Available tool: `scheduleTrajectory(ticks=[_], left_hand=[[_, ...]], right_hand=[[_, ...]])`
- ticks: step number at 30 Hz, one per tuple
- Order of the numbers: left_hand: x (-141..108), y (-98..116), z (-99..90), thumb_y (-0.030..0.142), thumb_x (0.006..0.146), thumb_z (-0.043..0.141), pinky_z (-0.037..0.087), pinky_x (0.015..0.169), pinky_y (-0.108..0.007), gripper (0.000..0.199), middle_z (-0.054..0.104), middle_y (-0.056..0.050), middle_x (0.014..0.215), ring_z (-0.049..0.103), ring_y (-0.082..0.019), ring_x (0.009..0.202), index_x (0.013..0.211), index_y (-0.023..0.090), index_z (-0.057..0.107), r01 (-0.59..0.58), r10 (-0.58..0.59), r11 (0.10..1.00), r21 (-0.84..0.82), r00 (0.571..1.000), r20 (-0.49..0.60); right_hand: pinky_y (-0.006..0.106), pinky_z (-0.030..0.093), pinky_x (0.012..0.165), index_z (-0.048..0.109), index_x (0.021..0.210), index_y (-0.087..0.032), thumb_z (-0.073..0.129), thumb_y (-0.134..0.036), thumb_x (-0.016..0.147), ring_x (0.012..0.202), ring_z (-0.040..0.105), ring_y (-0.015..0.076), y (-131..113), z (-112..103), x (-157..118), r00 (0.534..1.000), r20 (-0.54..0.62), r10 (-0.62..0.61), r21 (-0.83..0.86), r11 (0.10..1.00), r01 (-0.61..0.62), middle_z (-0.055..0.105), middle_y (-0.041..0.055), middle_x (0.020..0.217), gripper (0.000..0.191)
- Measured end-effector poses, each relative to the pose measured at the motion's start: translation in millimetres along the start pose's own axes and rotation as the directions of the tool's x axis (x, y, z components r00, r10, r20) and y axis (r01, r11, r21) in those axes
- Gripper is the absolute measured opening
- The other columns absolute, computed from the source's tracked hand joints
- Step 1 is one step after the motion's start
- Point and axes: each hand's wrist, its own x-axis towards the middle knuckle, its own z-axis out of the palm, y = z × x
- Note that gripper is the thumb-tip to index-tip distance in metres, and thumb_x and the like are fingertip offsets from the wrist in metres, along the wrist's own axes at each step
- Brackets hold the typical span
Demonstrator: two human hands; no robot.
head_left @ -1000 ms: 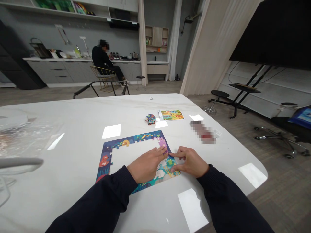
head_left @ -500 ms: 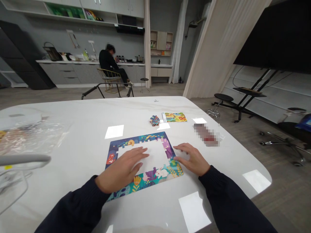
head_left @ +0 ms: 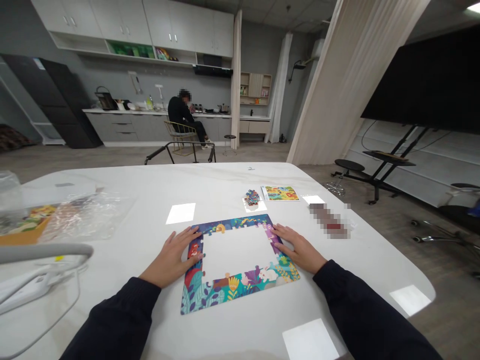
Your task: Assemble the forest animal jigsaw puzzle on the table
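A rectangular jigsaw puzzle border (head_left: pixel 233 290) lies flat on the white table, its middle showing bare tabletop. The joined edge pieces carry a white rabbit, plants and other animals. My left hand (head_left: pixel 170 257) rests on the left side of the border, fingers stretched out over the upper left corner and left edge. On the right side, my right hand (head_left: pixel 298 248) lies with its fingers spread over the purple pieces. Neither hand grips anything. Beyond the border sits a small pile of loose puzzle pieces (head_left: pixel 252 197), beside a colourful picture card (head_left: pixel 281 193).
Clear plastic bags (head_left: pixel 90 215) with printed contents lie at the left, near a grey curved bar (head_left: pixel 45 252) and a white cable. A blurred-out object (head_left: pixel 328 220) is on the right. Across the room a person (head_left: pixel 183 117) sits on a chair by the counter.
My left hand has moved left from over the middle of the border onto its left side. My right hand now touches the right side. The view has tilted up a little.
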Motion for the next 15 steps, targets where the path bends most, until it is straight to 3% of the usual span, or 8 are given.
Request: scheduleTrajectory(ticks=[4, 8, 11, 15], left_hand=[[-1.1, -1.8, 1.2, 0.059, 0.098, 0.051, 0.019, 0.125, -0.062, 0.059, 0.045, -0.010, 0.160, 0.038, -0.031, 0.151, 0.149, 0.029, 0.048, 0.009, -0.010, 0.999, -0.042, 0.999, -0.032], [-1.1, -1.3, 0.1, 0.056, 0.101, 0.045, 0.019, 0.126, -0.061, 0.054, 0.045, -0.011, 0.160, 0.040, -0.029, 0.150, 0.148, 0.028, 0.048, 0.028, -0.031, 0.997, -0.068, 0.999, -0.040], [-0.8, -0.7, 0.7, 0.055, 0.101, 0.046, 0.020, 0.126, -0.061, 0.051, 0.046, -0.011, 0.159, 0.040, -0.029, 0.149, 0.144, 0.027, 0.051, 0.021, -0.023, 0.999, -0.047, 0.999, -0.047], [-0.7, -1.6, 2.5, 0.054, 0.100, 0.048, 0.022, 0.125, -0.061, 0.049, 0.047, -0.010, 0.158, 0.043, -0.029, 0.147, 0.142, 0.028, 0.054, 0.007, -0.009, 1.000, -0.028, 0.998, -0.067]], right_hand=[[0.051, 0.037, 0.122, 0.048, 0.153, -0.029, 0.055, -0.045, 0.101, 0.146, 0.046, 0.0287, -1.8, -7.4, 6.3, 0.998, -0.003, 0.069, 0.082, 0.994, -0.068, 0.047, 0.0070, 0.159, 0.055], [0.055, 0.038, 0.120, 0.071, 0.132, -0.030, 0.057, -0.046, 0.099, 0.142, 0.049, 0.0315, -3.4, -13.0, 19.8, 0.998, 0.067, 0.013, -0.030, 0.999, -0.011, 0.052, 0.0066, 0.156, 0.039], [0.056, 0.043, 0.114, 0.076, 0.123, -0.030, 0.057, -0.044, 0.099, 0.131, 0.057, 0.0316, -6.5, -14.8, 30.2, 1.000, 0.009, 0.004, -0.069, 0.998, -0.003, 0.058, 0.0069, 0.150, 0.033], [0.052, 0.050, 0.105, 0.085, 0.091, -0.029, 0.058, -0.041, 0.099, 0.118, 0.062, 0.0295, -10.0, -15.7, 41.0, 0.999, 0.006, -0.039, -0.099, 0.994, 0.039, 0.067, 0.0052, 0.140, 0.031]])
